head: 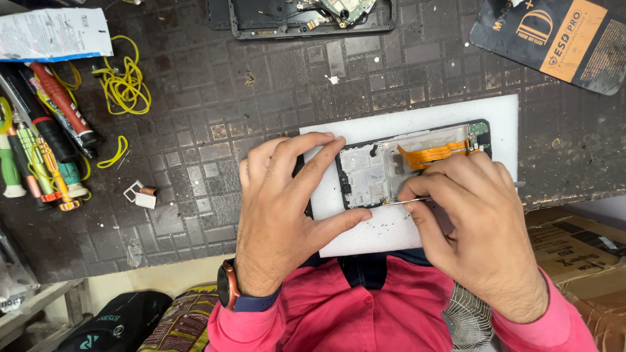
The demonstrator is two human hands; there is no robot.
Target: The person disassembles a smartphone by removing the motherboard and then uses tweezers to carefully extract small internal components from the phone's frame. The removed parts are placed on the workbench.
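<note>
Right hand (pixel 479 221): pinching thin metal tweezers (pixel 405 201), tip on opened phone (pixel 411 163).
Left hand (pixel 287 195): fingers spread, bracing phone's left end.
Phone: lying on white foam pad (pixel 365 234), dark bench (pixel 215 111).

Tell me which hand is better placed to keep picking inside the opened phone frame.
Right. The right hand holds the tweezers, tips at the phone frame. The left hand only braces the frame's end on the white foam pad.
</note>
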